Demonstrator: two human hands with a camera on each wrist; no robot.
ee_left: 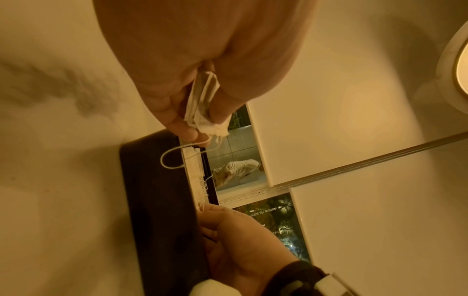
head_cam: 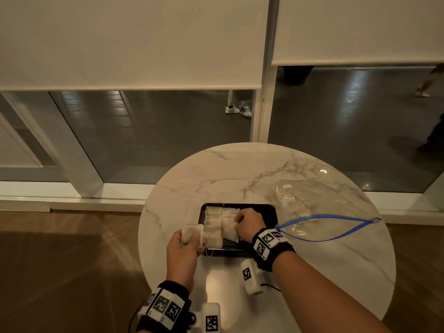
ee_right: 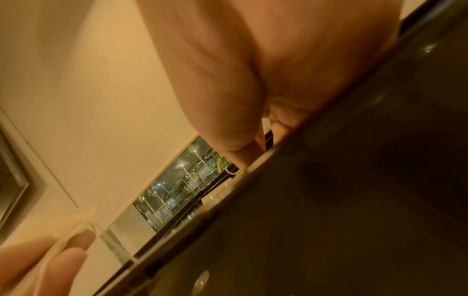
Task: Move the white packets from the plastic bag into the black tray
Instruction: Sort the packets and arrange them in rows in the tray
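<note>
Dim, warm-lit room with a round marble table by floor-level glazing

The round marble table [head_cam: 300,169] stands on a wooden herringbone floor [head_cam: 60,272]. Behind it, cream roller blinds [head_cam: 132,39] hang partly lowered over large glass panes [head_cam: 156,135], with a bead chain [head_cam: 265,92] between them. Beyond the glass lies a dark glossy floor where someone's white sneakers [head_cam: 238,110] show.

round white marble table [head_cam: 216,169], black tray [head_cam: 270,210] at its near middle, clear plastic bag [head_cam: 319,200] just right
</note>
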